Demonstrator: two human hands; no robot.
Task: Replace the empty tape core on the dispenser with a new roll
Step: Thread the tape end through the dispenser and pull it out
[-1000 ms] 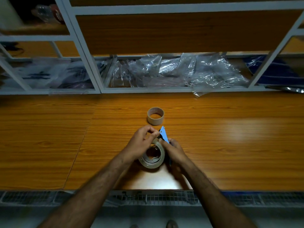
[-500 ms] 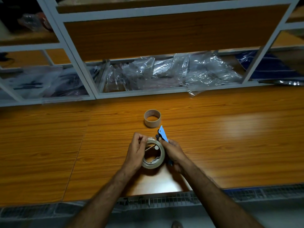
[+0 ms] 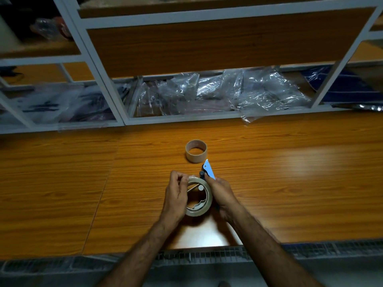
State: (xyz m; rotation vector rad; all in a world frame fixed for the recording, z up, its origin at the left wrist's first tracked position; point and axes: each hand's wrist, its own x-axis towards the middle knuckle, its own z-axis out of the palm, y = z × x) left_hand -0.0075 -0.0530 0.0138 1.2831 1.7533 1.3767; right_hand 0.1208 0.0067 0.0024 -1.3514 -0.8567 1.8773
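A clear tape roll (image 3: pixel 204 209) sits on the blue tape dispenser (image 3: pixel 209 170), held just above the wooden table (image 3: pixel 290 183). My right hand (image 3: pixel 222 196) grips the dispenser from the right; most of its body is hidden under the hand. My left hand (image 3: pixel 176 195) wraps the roll's left side, with thumb and fingers pinched at the roll's top edge. The empty brown cardboard core (image 3: pixel 196 151) stands apart on the table, just beyond the dispenser's blue tip.
A white-framed shelf unit (image 3: pixel 124 112) runs along the table's far edge, stuffed with clear plastic bags (image 3: pixel 238 94). One bag corner (image 3: pixel 247 119) spills onto the table. A metal mesh tray (image 3: pixel 207 255) lines the near edge.
My left hand slid from the top of the roll down around its left side. The view tilted down and a little left; the roll and dispenser stayed in my hands.
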